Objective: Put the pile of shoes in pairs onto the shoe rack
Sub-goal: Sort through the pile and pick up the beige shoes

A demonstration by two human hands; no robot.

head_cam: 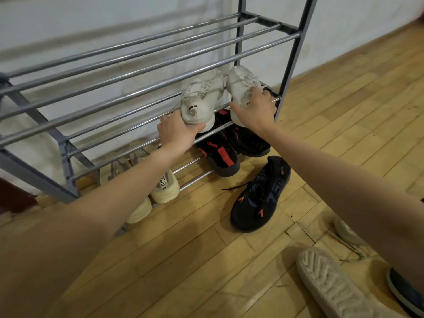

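Note:
A grey metal shoe rack [146,65] stands against the white wall. Two white sneakers rest on its middle shelf at the right end, toes toward the wall. My left hand [177,133] grips the heel of the left white sneaker [202,99]. The right white sneaker [241,86] has my right hand [254,109] closed over its heel and side. On the bottom shelf below sit a pair of black and red sneakers [220,154] and a pair of cream sneakers [164,187], the latter partly hidden by my left arm.
A single black sneaker with orange marks [259,196] lies on the wooden floor in front of the rack. At lower right lie an upturned white sole [332,283], another white shoe [346,230] and a dark shoe [406,292]. The rack's top shelf holds nothing.

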